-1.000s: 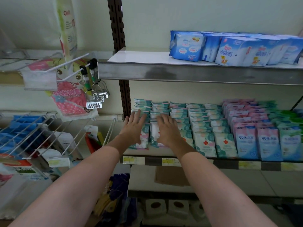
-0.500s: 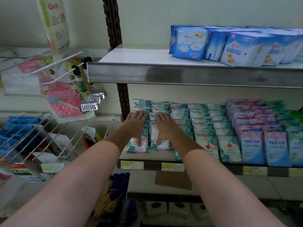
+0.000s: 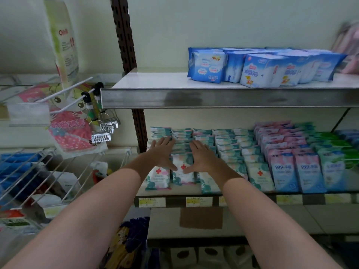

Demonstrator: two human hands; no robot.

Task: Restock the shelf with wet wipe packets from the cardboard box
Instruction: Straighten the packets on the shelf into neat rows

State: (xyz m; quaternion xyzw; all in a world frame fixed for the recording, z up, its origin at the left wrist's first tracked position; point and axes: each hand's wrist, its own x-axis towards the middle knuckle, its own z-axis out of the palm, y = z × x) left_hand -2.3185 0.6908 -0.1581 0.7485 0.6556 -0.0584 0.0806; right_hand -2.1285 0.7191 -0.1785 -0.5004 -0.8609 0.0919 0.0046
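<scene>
Rows of teal-and-white wet wipe packets (image 3: 158, 178) with a red cross fill the left part of the middle shelf (image 3: 233, 199). My left hand (image 3: 162, 153) lies flat on the leftmost row, fingers spread. My right hand (image 3: 204, 157) lies flat on the rows beside it. Both thumbs flank one front packet (image 3: 182, 174) in the second row. Neither hand holds anything. The cardboard box is not in view.
Blue-and-pink packets (image 3: 283, 171) and green ones (image 3: 334, 167) fill the shelf's right part. Large blue packs (image 3: 262, 70) sit on the upper shelf (image 3: 213, 98). Hooks with hanging goods (image 3: 101, 131) and a wire basket (image 3: 38, 175) stand at left. A brown upright (image 3: 126, 55) divides the bays.
Both hands stayed flat on the left rows and slid slightly back and apart, uncovering the front packet between the thumbs. The camera shifted a little.
</scene>
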